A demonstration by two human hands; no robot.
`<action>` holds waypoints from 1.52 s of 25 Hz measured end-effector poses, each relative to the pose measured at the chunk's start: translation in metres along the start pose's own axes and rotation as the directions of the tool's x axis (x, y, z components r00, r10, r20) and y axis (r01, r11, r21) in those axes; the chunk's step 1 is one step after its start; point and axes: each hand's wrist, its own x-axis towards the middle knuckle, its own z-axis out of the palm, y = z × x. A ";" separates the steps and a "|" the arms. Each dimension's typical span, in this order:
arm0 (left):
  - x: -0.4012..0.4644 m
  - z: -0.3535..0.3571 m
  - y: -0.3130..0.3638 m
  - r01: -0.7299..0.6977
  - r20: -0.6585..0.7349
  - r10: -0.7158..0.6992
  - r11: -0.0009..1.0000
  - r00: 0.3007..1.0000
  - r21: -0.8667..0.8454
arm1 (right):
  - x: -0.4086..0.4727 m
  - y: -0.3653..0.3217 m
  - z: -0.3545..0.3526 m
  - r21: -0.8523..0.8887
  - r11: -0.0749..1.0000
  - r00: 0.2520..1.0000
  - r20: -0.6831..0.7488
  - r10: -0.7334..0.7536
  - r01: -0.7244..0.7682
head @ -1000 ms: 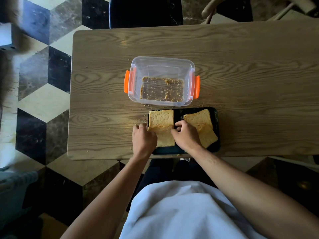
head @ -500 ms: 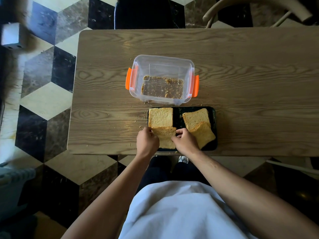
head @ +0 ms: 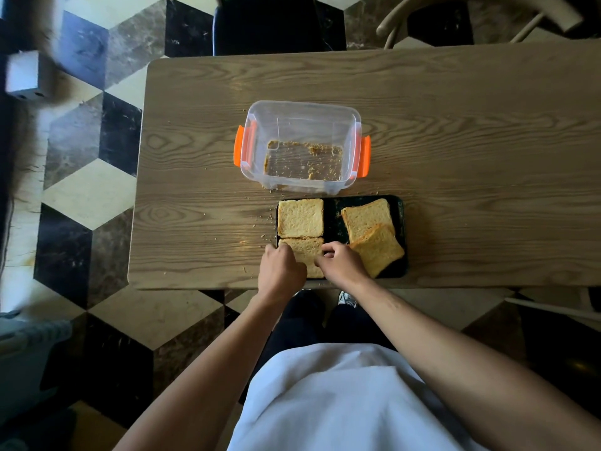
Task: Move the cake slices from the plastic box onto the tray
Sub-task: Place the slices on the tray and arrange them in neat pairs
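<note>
A clear plastic box [head: 300, 118] with orange clips holds only crumbs. Just in front of it lies a dark tray [head: 333, 219] with several yellow cake slices. One slice [head: 300, 218] lies flat at the tray's back left. Two overlapping slices [head: 370, 232] fill the right half. My left hand [head: 281, 271] and my right hand [head: 341, 265] both rest on the front-left slice [head: 307, 250], fingers curled around its two sides, and cover much of it.
The wooden table [head: 455, 125] has crumbs scattered around the box and tray. The tray sits close to the table's front edge. Chairs [head: 276, 24] stand at the far side. The floor is checkered tile.
Both hands have drawn the front-left slice toward the tray's front edge, so it now lies flat behind the back-left slice instead of overlapping it. The camera view shifted slightly.
</note>
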 end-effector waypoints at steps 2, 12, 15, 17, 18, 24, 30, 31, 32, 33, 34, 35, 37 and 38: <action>0.000 0.000 0.005 0.010 0.002 -0.010 1.000 1.000 0.008 | -0.001 -0.001 -0.005 0.025 1.000 1.000 0.025 0.000 -0.001; 0.024 0.001 0.086 -0.006 0.116 0.072 0.872 0.991 -0.490 | 0.013 0.017 -0.096 -0.020 0.995 0.904 -0.416 -0.095 0.096; 0.034 0.009 0.104 0.076 0.156 -0.001 0.878 0.988 -0.472 | 0.025 0.027 -0.110 -0.084 0.996 0.918 -0.395 -0.042 0.009; 0.039 0.014 0.111 0.110 0.163 -0.041 0.890 0.986 -0.443 | 0.027 0.032 -0.110 -0.114 0.993 0.937 -0.345 -0.054 0.015; 0.041 0.016 0.114 0.113 0.169 -0.043 0.896 0.985 -0.429 | 0.028 0.034 -0.109 -0.120 0.993 0.943 -0.328 -0.059 0.021; 0.046 0.025 0.123 0.073 0.148 -0.011 0.905 0.989 -0.420 | 0.033 0.043 -0.106 -0.091 0.996 0.951 -0.304 -0.051 0.024; 0.056 0.030 0.136 0.026 0.167 0.054 0.895 0.985 -0.445 | 0.037 0.050 -0.113 -0.059 0.998 0.944 -0.328 -0.032 0.013; 0.058 0.031 0.138 0.020 0.172 0.064 0.895 0.983 -0.446 | 0.037 0.051 -0.114 -0.050 0.999 0.942 -0.335 -0.032 0.016; 0.059 0.031 0.140 0.019 0.175 0.066 0.896 0.982 -0.445 | 0.037 0.051 -0.115 -0.038 0.999 0.939 -0.342 -0.032 0.020; 0.061 0.033 0.141 0.016 0.170 0.066 0.897 0.983 -0.441 | 0.037 0.051 -0.115 -0.027 0.999 0.937 -0.348 -0.031 0.023; 0.062 0.033 0.142 0.016 0.167 0.064 0.897 0.984 -0.442 | 0.037 0.051 -0.116 -0.019 0.999 0.936 -0.350 -0.031 0.026; 0.063 0.034 0.142 0.012 0.163 0.066 0.901 0.984 -0.433 | 0.037 0.051 -0.116 -0.014 0.999 0.936 -0.350 -0.033 0.030; 0.060 0.033 0.141 -0.008 0.162 0.083 0.907 0.983 -0.421 | 0.035 0.051 -0.116 -0.002 0.999 0.937 -0.348 -0.039 0.041; 0.058 0.032 0.140 -0.019 0.154 0.091 0.910 0.984 -0.414 | 0.033 0.052 -0.116 0.005 0.999 0.936 -0.348 -0.044 0.049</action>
